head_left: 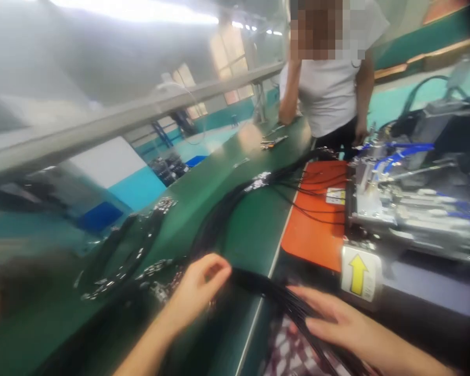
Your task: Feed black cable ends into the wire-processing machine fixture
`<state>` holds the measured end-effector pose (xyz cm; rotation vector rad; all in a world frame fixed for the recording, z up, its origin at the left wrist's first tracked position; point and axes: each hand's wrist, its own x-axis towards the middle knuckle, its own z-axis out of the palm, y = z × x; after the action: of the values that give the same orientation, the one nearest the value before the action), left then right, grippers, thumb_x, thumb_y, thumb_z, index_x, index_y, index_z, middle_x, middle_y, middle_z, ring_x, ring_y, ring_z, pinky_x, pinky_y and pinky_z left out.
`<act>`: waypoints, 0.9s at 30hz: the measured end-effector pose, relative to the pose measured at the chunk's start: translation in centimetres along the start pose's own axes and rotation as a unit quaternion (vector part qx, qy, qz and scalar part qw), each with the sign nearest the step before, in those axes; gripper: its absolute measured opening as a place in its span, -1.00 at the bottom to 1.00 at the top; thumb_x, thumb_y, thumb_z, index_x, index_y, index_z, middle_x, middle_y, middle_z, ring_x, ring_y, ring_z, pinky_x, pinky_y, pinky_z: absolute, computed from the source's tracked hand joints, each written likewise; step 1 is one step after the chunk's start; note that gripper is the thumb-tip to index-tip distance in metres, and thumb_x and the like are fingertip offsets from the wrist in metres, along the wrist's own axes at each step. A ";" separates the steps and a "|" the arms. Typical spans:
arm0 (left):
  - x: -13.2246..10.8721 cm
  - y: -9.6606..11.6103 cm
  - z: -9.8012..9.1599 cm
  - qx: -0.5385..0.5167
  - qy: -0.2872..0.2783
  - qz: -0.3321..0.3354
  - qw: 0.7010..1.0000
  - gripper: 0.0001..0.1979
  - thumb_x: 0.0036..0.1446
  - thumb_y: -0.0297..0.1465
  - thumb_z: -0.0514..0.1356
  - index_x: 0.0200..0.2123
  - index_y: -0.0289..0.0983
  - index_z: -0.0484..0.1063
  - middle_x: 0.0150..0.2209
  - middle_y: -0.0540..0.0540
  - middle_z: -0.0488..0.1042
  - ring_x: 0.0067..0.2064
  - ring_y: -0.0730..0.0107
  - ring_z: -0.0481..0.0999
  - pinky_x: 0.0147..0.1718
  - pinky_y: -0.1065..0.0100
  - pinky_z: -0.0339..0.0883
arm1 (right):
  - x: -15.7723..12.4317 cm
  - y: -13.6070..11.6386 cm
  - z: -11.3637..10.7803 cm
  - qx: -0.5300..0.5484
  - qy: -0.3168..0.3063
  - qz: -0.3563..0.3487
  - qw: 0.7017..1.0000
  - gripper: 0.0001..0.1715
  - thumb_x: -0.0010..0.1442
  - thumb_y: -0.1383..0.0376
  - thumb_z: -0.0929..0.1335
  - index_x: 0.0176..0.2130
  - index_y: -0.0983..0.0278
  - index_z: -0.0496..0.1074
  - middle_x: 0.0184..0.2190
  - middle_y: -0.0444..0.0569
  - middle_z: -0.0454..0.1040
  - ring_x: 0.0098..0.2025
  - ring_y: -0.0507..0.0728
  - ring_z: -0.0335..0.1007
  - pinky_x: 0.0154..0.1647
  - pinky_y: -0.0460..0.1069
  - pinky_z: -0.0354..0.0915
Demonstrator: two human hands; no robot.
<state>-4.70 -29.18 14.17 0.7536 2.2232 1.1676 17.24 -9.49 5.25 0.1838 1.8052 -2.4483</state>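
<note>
Head view. The left hand (201,284) reached in from the lower left with the forearm angled up and to the right, wrist straight. Its fingers (219,270) were curled in toward the thumb at the near end of the black wire bundle (266,287). Blur hid whether they actually clamped the wires, so the grip could not be told.

The right hand (337,321) entered from the lower right, palm down and fingers stretched out flat toward the left. It lay spread on top of the bundle rather than closed around it.

The bundle ran from under the right hand, across the edge of the green belt (250,230), past the left hand, and on up the belt toward the far end. A checked cloth (285,350) showed beneath it at the bottom edge.

More dark harnesses (141,250) with pale connectors lay on the belt to the left. An orange mat (309,235) adjoined the belt on the right, next to a machine (407,209) bearing a yellow arrow label (358,274). A co-worker (329,89) in a white shirt stood at the far end, well apart from both hands.
</note>
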 end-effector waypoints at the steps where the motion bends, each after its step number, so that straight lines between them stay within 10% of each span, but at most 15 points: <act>1: 0.3 1.1 2.0 0.021 -0.050 0.048 0.997 -0.75 0.05 -0.17 0.31 -0.23 -0.16 0.54 -0.19 -0.07 0.54 -0.10 0.23 0.46 -0.03 0.26 0.31 | -0.1 -0.6 -0.2 0.050 -0.016 0.017 0.998 -0.27 0.19 -0.02 0.36 0.26 0.19 0.23 0.00 0.11 0.52 -0.06 0.23 0.51 -0.03 0.13 0.39; 4: 1.8 4.4 6.9 0.171 -0.233 0.244 0.926 -0.57 0.18 -0.17 0.19 0.09 -0.13 0.36 0.10 -0.15 0.42 0.14 0.14 0.33 0.15 0.13 0.19 | -0.9 -2.1 -1.5 0.096 0.010 0.014 0.995 -0.42 0.24 -0.02 0.32 0.10 0.26 0.41 -0.07 0.10 0.55 -0.20 0.17 0.54 -0.06 0.11 0.38; 10: 5.9 6.9 12.9 0.170 -0.420 0.259 0.853 -0.75 0.27 -0.24 0.10 -0.05 -0.15 0.43 -0.12 -0.04 0.52 -0.11 0.30 0.48 -0.08 0.31 0.32 | -4.6 -1.9 -3.9 0.214 0.130 0.019 0.968 -0.31 0.16 -0.18 0.30 -0.02 0.30 0.48 -0.05 0.12 0.53 -0.02 0.21 0.46 0.07 0.11 0.27; 17: 6.4 5.5 16.4 0.104 -0.472 0.280 0.829 -0.79 0.24 -0.36 0.13 -0.10 -0.07 0.51 -0.14 -0.07 0.39 -0.15 0.35 0.43 -0.16 0.36 0.34 | -5.7 0.0 -2.9 0.315 0.187 0.034 0.930 -0.15 0.13 -0.31 0.20 -0.02 0.34 0.40 -0.17 0.07 0.51 -0.15 0.12 0.44 -0.12 -0.02 0.26; 27: 6.1 4.2 17.4 -0.072 -0.331 0.048 0.940 -0.71 0.14 -0.13 0.19 -0.42 -0.22 0.48 -0.60 0.01 0.34 -0.58 0.47 0.26 -0.60 0.41 0.14 | -5.5 1.2 -1.9 0.171 0.264 0.027 0.949 -0.47 0.31 -0.08 0.22 0.02 0.25 0.36 -0.03 0.06 0.46 0.06 0.19 0.37 0.09 0.12 0.22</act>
<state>3.40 -13.26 7.93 1.0205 1.5414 0.9219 22.97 -8.03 4.41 0.9837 1.4617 -2.8390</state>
